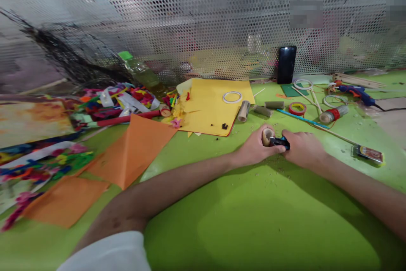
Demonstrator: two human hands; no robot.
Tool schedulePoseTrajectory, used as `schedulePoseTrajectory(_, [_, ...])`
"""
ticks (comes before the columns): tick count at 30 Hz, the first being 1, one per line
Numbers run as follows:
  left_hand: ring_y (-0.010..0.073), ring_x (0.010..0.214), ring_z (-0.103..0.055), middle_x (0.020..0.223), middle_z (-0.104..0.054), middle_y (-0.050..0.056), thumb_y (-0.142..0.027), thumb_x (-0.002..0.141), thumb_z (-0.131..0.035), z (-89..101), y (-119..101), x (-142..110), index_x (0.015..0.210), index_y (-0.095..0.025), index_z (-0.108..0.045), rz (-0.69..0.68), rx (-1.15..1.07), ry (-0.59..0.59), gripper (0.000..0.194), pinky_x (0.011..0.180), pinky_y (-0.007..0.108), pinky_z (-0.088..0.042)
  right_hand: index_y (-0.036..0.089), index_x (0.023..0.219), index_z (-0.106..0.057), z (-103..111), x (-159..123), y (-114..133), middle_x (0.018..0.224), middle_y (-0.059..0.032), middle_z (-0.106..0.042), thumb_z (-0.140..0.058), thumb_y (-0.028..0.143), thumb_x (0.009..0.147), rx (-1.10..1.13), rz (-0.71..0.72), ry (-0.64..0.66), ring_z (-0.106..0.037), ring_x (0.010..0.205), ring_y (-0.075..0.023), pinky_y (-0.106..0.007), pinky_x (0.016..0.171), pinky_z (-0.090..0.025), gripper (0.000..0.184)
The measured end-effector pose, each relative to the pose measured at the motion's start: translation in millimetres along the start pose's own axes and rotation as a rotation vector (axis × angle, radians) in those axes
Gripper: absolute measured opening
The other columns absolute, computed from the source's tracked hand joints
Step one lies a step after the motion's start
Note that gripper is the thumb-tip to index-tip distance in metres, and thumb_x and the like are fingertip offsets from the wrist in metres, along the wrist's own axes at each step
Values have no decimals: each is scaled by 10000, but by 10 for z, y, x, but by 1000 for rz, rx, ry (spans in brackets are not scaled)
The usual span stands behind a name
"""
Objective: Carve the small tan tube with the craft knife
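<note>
My left hand (253, 147) is wrapped round a short, hollow brown tube (267, 135) that looks like cardboard, its open end facing up. My right hand (304, 146) grips a black and blue utility knife (281, 142). The knife's pale blade reaches the tube's rim, and my left thumb lies close to the knife. Small pale crumbs are scattered on the green table (253, 220) around both hands. Just beyond my left hand stands another brown tube (244, 111), with two more tubes (263, 111) lying to its right.
Yellow sheets (212, 106) carry a white ring (232, 97). Orange paper (133, 152) and colourful scraps (117, 99) cover the left. Rightward are red tape (297, 109), a blue stick (301, 118), a glue gun (357, 92) and a small packet (369, 154). A phone (286, 64) leans against perforated mesh (215, 21).
</note>
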State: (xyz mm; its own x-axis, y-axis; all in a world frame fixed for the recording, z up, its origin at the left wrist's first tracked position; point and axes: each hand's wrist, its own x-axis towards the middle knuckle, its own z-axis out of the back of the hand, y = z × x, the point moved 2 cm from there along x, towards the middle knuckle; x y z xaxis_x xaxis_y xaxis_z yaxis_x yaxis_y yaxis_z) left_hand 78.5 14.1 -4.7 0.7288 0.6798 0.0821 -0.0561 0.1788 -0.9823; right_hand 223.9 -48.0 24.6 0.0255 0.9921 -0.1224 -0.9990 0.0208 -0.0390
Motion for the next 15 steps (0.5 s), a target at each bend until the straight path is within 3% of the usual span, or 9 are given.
schedulePoseTrajectory(7, [72,590,-331,661,-371,-81,-455,677,-815,12,16,-12,850,-198,-427,25,64,-23,496,530,228,-233,209,1031,-595,13,-5,7,851,-119,-724,-458,335,822,12,-13,8,-691,768,-300,-322,556,-289,279])
schedulePoseTrajectory(15, [85,614,-331,686,-373,-79,-473,723,-772,14,36,-31,927,-201,-448,-16,168,-79,469,570,236,-289,214,1013,-587,7,13,1,842,-116,-722,-442,336,828,26,-48,11,-691,757,-293,-319,556,-302,265])
